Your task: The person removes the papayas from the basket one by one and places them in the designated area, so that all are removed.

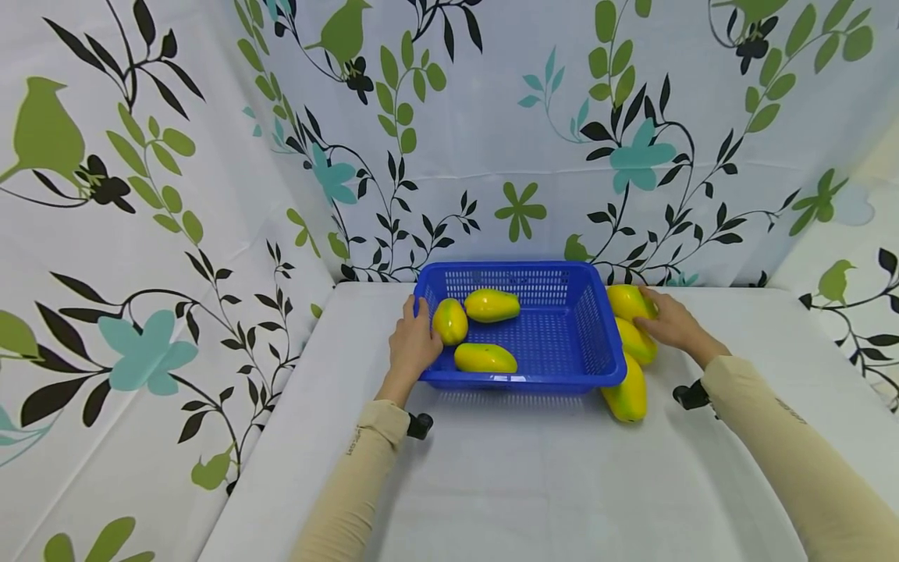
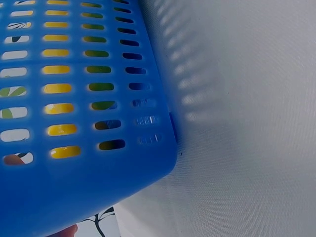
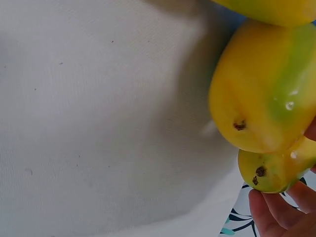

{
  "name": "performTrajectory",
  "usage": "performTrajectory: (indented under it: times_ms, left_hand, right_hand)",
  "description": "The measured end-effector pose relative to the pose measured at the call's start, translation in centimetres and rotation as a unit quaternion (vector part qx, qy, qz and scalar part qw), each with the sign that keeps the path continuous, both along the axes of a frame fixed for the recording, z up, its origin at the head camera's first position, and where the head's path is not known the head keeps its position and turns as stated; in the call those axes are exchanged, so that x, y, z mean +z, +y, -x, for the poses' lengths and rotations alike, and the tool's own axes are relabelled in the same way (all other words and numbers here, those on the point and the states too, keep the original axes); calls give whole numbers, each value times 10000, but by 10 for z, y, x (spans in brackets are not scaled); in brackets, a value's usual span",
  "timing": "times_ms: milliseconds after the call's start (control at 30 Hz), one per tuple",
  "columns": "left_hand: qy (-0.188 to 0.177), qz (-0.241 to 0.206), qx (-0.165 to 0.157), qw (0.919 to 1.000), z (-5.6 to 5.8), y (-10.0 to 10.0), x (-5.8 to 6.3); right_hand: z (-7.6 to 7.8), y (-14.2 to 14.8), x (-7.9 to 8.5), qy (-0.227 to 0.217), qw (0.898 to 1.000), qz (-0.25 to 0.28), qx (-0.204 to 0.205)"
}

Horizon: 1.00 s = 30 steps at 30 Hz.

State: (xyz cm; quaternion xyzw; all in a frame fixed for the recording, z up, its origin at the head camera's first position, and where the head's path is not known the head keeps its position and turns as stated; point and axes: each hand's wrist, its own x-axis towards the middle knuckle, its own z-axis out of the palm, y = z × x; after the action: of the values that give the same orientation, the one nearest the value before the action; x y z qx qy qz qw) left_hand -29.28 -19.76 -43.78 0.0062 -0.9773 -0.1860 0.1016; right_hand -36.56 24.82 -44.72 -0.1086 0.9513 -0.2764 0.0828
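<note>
A blue plastic basket (image 1: 555, 384) with slotted walls stands on the table, three yellow-green mangoes inside: one at the left (image 1: 450, 321), one at the back (image 1: 492, 305), one at the front (image 1: 485, 359). My left hand (image 1: 414, 347) grips the basket's left rim; in the left wrist view the slotted wall (image 2: 84, 182) hides most of it. Along the basket's right side lie three more mangoes: back (image 1: 627, 301), middle (image 1: 636, 342) and front (image 1: 627, 394). My right hand (image 1: 676, 321) holds the back mango, its fingertips (image 3: 261, 207) curled behind that fruit (image 3: 264, 170).
White cloth covers the table (image 1: 520, 476). Behind and to the left hangs a patterned curtain (image 1: 492, 140) with leaves, birds and flowers; the basket's back rim stands close to it. Small black devices (image 1: 420, 426) sit at both wrists.
</note>
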Motion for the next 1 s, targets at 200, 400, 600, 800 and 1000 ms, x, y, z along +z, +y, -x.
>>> performTrajectory:
  times_ms: [200,400,600,800,1000]
  left_hand:
    - [-11,-60,-17,10000,0,1,2]
    - [-76,-40,4,10000,1,0,1]
    - [19,-27,-10,10000,-1,-2,2]
    - [24,-21,7,10000,-2,-4,1]
    - [25,-92,-19,10000,-2,-2,0]
  right_hand:
    - [0,-2,-1,-117,9999,-21,22]
    - [0,-2,-3,-166,9998,-61,52]
    - [0,-1,-6,-229,9997,-32,61]
    - [2,-3,-7,-293,9995,-63,78]
    - [-2,-3,0,-198,9995,-178,147]
